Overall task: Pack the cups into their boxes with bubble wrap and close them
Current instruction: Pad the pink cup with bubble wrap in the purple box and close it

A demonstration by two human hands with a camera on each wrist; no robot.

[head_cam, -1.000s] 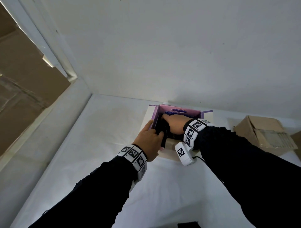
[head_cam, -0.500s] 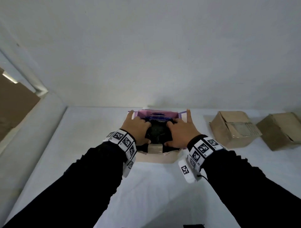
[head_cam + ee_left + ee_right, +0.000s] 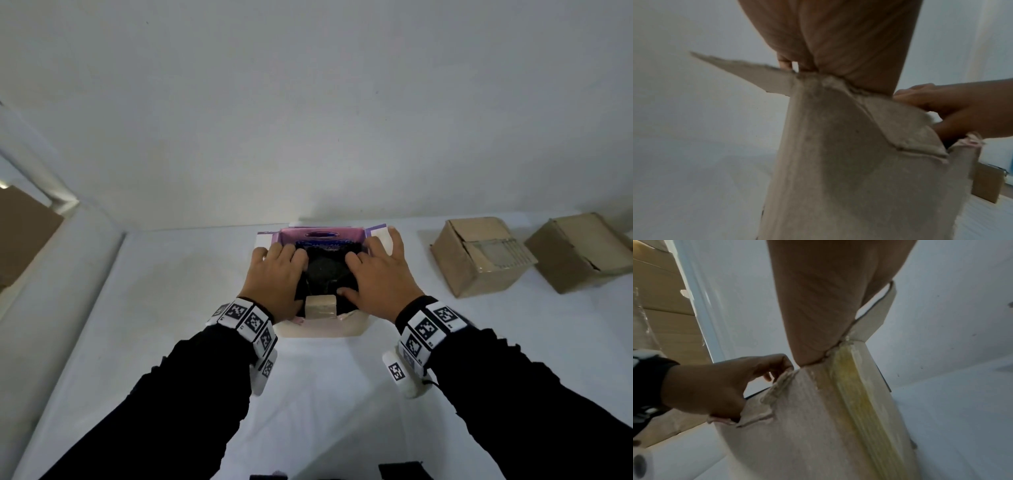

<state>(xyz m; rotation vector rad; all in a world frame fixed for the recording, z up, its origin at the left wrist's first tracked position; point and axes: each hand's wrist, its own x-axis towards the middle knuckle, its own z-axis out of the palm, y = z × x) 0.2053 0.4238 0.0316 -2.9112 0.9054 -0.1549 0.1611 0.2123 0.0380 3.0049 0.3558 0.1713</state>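
Observation:
A cream box (image 3: 322,329) with a purple inner flap (image 3: 322,236) stands open on the white table (image 3: 171,308), close to the back wall. A dark bundle (image 3: 325,270) fills its mouth; no cup or bubble wrap can be made out in it. My left hand (image 3: 277,270) lies over the bundle's left side and the box rim. My right hand (image 3: 376,274) covers the right side, fingers spread, thumb on the bundle. In the wrist views each palm sits on the box wall (image 3: 838,162) (image 3: 807,426), with fingers bent down into the opening. A small cream tab (image 3: 320,306) sticks up at the near edge.
Two brown cardboard boxes (image 3: 479,257) (image 3: 579,250) sit to the right along the back wall, the nearer one with a clear sheet on top. More brown cardboard (image 3: 20,233) stands beyond the table's left edge. The wall rises right behind the box.
A second ago my left hand held the box's left side and my right reached inside. Both hands now lie on top of the dark bundle. The head view has swung to face the box.

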